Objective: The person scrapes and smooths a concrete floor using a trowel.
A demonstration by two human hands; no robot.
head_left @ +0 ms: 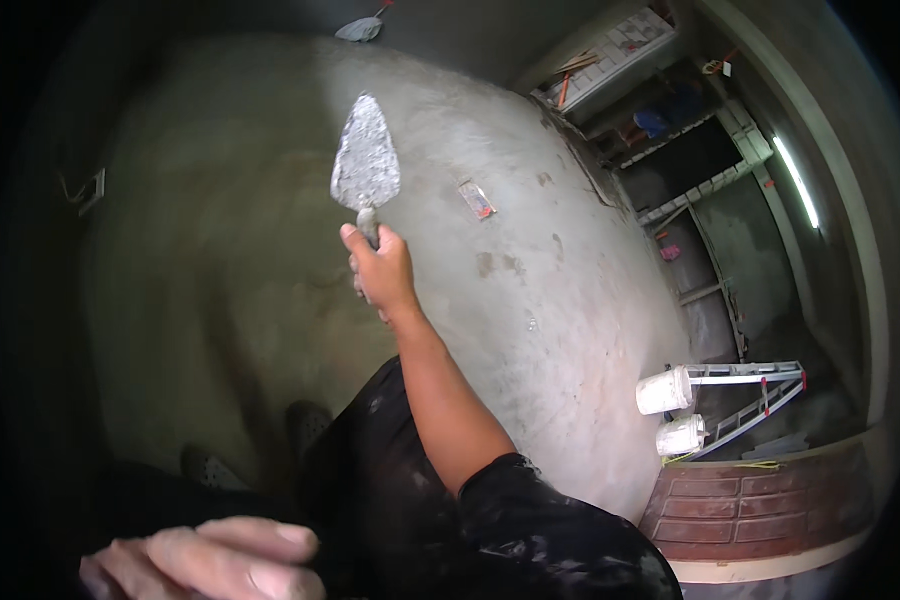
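Observation:
My right hand (382,268) is wrapped round the handle of a pointed trowel (367,155), held out over the grey floor with its tip away from me. The trowel's flat, leaf-shaped blade is coated with grey, speckled residue. Close to the camera at the lower left is my left hand (210,562), its fingers stretched out and slightly apart. Nothing shows in that hand, though part of it is cut off by the lower edge.
A flat rectangular piece with a red end (477,200) lies on the grey floor (570,330). To the right are two white buckets (664,391), a folding ladder (750,400) and a brown panelled door (740,510). Farther off are a lit tube (796,182) and a blue-clad figure (651,124).

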